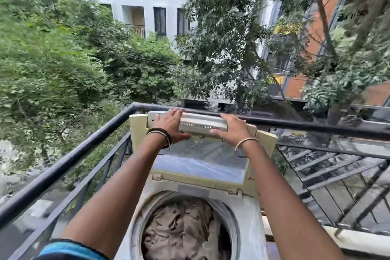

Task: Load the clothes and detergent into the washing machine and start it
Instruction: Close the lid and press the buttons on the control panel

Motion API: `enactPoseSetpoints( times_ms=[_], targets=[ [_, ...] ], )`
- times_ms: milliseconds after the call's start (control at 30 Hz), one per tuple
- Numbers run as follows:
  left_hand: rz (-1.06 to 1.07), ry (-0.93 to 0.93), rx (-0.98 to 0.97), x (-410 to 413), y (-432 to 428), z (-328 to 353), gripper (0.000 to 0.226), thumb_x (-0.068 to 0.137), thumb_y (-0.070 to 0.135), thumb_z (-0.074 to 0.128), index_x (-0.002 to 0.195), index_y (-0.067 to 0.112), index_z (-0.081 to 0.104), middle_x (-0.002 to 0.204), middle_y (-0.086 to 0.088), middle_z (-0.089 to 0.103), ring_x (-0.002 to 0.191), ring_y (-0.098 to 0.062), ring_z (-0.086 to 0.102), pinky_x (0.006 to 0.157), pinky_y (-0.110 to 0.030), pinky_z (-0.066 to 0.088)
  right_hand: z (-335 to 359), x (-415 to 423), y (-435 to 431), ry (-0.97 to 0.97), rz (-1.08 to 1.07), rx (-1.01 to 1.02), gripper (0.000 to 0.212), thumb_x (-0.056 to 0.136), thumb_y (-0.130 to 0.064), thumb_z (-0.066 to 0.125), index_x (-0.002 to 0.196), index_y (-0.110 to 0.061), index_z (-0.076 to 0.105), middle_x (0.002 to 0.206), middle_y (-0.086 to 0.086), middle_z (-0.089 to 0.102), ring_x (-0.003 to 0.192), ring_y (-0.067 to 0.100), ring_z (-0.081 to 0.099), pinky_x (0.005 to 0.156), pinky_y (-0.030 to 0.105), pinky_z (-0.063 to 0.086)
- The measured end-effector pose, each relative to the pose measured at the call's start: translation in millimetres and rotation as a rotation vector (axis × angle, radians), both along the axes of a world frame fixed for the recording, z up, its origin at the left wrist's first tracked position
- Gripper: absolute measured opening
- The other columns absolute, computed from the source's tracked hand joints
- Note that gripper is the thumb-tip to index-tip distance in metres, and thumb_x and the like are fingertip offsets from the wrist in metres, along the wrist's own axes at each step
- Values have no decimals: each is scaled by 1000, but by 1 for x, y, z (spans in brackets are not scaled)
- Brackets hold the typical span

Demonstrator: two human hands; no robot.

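Observation:
A white top-loading washing machine [250, 219] stands on a balcony with its drum open. Crumpled brown clothes [181, 228] fill the drum. The folding lid [200, 160] is raised and stands up at the back, its clear panel facing me. My left hand [169, 124] grips the lid's upper edge on the left, fingers over the top and thumb underneath. On the right of that same edge, my right hand [235, 129] holds it with the thumb at the front. Both wrists wear bangles. No detergent is in view.
A black metal railing [84, 145] wraps the balcony close to the machine's left side and behind it. Beyond it are dense trees, apartment buildings and a street far below. A low ledge [358, 236] runs along the right.

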State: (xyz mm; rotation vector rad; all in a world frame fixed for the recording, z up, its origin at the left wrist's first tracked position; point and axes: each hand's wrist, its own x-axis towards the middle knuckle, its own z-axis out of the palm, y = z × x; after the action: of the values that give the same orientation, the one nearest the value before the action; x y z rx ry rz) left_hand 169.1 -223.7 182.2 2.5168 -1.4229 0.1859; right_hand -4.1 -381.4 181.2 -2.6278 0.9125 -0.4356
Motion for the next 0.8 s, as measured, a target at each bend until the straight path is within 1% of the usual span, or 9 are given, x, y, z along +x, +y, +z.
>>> enactPoseSetpoints(
  times_ms=[100,233,300,400,500,567,633,700,800],
  targets=[
    [-13,-21,90,8,-7,-1,98,71,64,66,148,26,19,155,-4,28,141,-26,30,115,-56,20,-3,11,-9,78,5,-84,86,71,-66,67,142,-25,41,147,1,45,136,24,39,114,47,29],
    [-23,-109,68,16,-12,-3,91,69,65,67,143,28,29,149,-3,32,137,-29,33,114,-59,20,-3,19,-10,103,-51,-173,76,72,-60,70,138,-30,46,142,3,47,133,26,39,109,42,35],
    [-26,-182,43,15,-11,-3,79,72,64,64,137,29,38,142,-4,38,132,-31,36,112,-58,26,-3,20,-5,85,-74,-194,67,73,-56,71,132,-33,50,136,0,52,128,24,43,105,41,37],
    [-41,-234,-25,16,-6,-5,66,69,65,65,122,29,48,127,-3,45,122,-29,42,101,-50,41,-4,14,4,105,-79,-190,63,72,-56,72,127,-34,51,131,-3,56,123,23,49,101,41,38],
    [-124,-152,-44,16,8,-3,64,65,63,71,115,28,51,121,-1,50,113,-26,50,93,-43,48,-2,2,18,133,-50,-162,61,71,-54,74,123,-30,54,127,-4,60,118,21,55,99,40,41],
    [-202,-89,-7,12,20,-3,63,66,61,71,115,26,52,118,0,55,106,-25,56,87,-39,50,1,-8,31,161,0,-153,55,71,-55,74,115,-26,58,116,-4,65,106,21,60,89,36,48],
    [-279,-37,55,7,33,-5,57,66,60,72,107,26,53,113,1,61,99,-23,59,80,-35,51,2,-22,48,189,71,-112,52,68,-56,75,107,-24,60,106,-5,66,93,17,59,76,31,47],
    [-342,20,128,1,47,-11,51,63,61,73,95,27,53,104,0,66,93,-24,61,72,-32,48,-2,-36,65,197,126,-45,49,62,-54,78,100,-27,62,97,-6,64,85,11,53,71,29,43],
    [-414,2,263,-17,68,-23,54,60,60,75,98,27,56,102,0,67,96,-26,62,67,-30,41,-19,-55,91,216,150,21,49,51,-51,83,91,-29,64,85,-9,62,79,12,56,70,30,48]
  ],
)
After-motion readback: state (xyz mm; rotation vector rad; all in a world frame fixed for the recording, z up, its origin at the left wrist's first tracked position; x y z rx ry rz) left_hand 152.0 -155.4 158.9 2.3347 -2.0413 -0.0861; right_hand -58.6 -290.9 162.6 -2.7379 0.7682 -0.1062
